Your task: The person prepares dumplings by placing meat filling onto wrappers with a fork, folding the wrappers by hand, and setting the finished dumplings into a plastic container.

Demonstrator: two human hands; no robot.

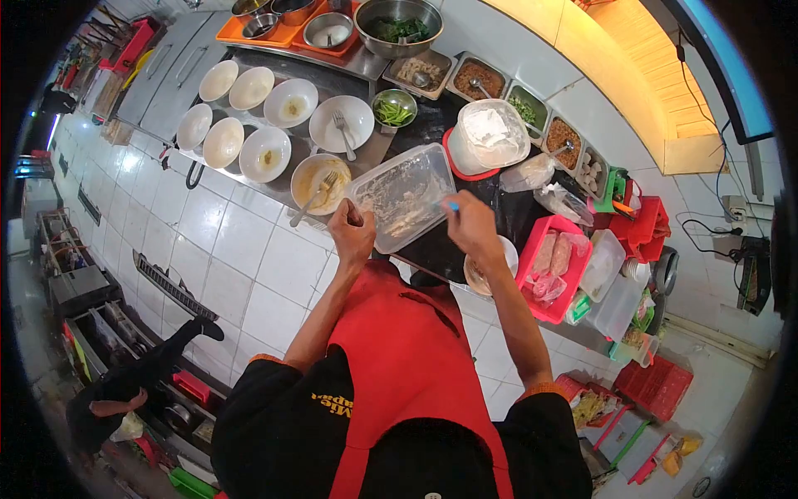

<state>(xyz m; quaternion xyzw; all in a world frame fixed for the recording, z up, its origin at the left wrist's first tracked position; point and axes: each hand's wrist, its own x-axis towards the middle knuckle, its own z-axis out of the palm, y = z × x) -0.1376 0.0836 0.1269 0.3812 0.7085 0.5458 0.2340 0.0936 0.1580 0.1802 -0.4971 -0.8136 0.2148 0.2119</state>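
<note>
My left hand is closed, at the near left corner of a clear plastic container. Something dark shows between its fingers, too small to make out. Pale, crumbly residue coats the container's bottom. Over the container's right side, my right hand is closed around a small blue item, mostly hidden by the fingers. Left of the container, a white bowl with yellowish residue holds a fork. A tub of white powder stands behind the container to the right.
Several white bowls line the counter at left, one with a fork. Metal trays of toppings and a steel bowl of greens stand behind. A pink basket with bagged food is at right. Another person is at far left.
</note>
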